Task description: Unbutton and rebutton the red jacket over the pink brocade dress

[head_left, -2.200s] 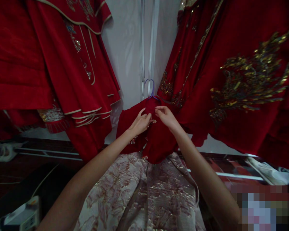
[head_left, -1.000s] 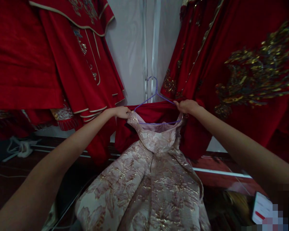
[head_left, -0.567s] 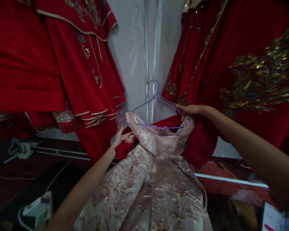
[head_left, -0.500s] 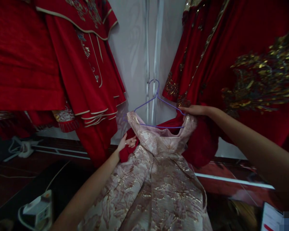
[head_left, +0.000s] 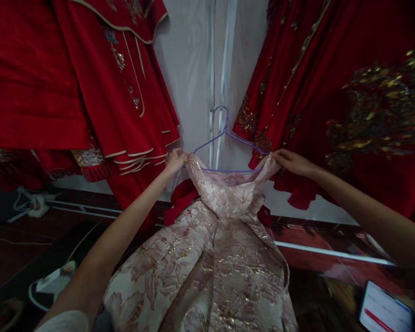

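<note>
At the centre of the frame the pink brocade dress (head_left: 214, 258) hangs on a purple wire hanger (head_left: 228, 137), its skirt spreading down to the bottom edge. The left hand (head_left: 175, 161) is closed on the dress's left shoulder at the hanger's end. The right hand (head_left: 290, 161) pinches the right shoulder the same way. A red garment (head_left: 181, 203) shows behind the bodice. Red robes (head_left: 72, 78) crowd the upper left, and a gold-embroidered robe (head_left: 349, 92) fills the upper right, close behind the right hand. A white wall (head_left: 193, 69) shows between them. A lit phone (head_left: 385, 311) lies at the lower right and a white device (head_left: 51, 283) at the lower left.
</note>
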Demonstrator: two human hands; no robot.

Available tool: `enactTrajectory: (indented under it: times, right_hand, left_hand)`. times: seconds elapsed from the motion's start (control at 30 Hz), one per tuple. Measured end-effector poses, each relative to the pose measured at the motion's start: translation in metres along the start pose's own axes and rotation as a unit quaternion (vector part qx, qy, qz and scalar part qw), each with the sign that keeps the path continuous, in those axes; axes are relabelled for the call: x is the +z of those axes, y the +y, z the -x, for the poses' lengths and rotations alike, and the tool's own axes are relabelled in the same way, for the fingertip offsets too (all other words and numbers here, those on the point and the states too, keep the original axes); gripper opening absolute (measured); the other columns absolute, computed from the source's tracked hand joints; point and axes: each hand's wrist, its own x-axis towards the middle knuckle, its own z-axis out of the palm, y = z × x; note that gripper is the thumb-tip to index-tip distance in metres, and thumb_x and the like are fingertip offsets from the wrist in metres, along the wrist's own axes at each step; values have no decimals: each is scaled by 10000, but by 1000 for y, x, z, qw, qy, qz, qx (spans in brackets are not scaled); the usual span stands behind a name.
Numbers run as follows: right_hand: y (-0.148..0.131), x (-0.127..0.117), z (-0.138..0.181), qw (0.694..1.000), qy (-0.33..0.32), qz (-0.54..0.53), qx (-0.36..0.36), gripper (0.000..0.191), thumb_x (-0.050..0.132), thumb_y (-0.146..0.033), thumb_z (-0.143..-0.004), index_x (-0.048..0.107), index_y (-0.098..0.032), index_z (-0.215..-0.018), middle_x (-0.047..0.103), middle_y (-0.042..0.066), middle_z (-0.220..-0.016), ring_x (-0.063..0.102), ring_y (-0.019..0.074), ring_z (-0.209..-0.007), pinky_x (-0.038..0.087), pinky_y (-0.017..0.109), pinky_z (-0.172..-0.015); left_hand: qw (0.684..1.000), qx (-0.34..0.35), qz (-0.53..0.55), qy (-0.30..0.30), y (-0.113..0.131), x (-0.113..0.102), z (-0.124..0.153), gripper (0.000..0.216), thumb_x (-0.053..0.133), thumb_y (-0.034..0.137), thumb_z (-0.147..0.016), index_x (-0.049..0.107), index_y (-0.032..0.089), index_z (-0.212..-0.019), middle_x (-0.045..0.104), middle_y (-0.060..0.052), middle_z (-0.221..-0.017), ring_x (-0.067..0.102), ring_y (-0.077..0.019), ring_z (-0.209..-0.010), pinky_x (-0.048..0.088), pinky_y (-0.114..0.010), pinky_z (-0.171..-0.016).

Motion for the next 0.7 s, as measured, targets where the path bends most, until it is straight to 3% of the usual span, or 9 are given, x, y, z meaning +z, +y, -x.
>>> enactTrajectory:
  times: [0.07,0.13,0.27,0.5,0.7]
  right_hand:
    - [1,5,5,998,31,-48,-12,296,519,-370,-845,581,-175,-1058,669,42,-876,604,160,-757,474,273,-685]
    - [0,8,11,993,78,-87,-21,326,513,-380,-839,562,-177,-1089,664,60,-936,612,186,-830,479,306,-727]
    - [-6,12,19,982,160,-90,-36,284,467,-405,-853,603,-180,-959,661,74,-970,609,208,-902,465,330,-792]
    - [-3,16,20,974,193,-117,-15,247,488,-374,-847,604,-169,-923,670,111,-944,622,196,-856,460,273,-737]
    - [18,30,43,951,240,-177,83,282,463,-400,-839,573,-165,-952,656,175,-1017,633,223,-886,477,285,-736]
  left_hand:
    - [988,104,-96,-60,7,5,-8,380,407,403,-883,550,141,-1117,603,-125,-1148,558,-201,-1056,416,-301,-883]
    - [969,160,-156,-109,8,8,-6,388,342,383,-912,607,146,-1067,660,-109,-1049,601,-197,-975,429,-281,-828]
    - [945,208,-247,-47,4,3,8,430,301,412,-928,632,193,-1092,687,-96,-1006,627,-210,-927,420,-271,-764]
    - [918,211,-332,44,0,-9,12,481,246,411,-935,660,177,-1007,696,-124,-926,643,-229,-865,404,-278,-726]
    - [924,121,-362,-17,-25,-28,17,441,325,397,-896,692,154,-861,700,-157,-866,650,-237,-815,387,-273,-633]
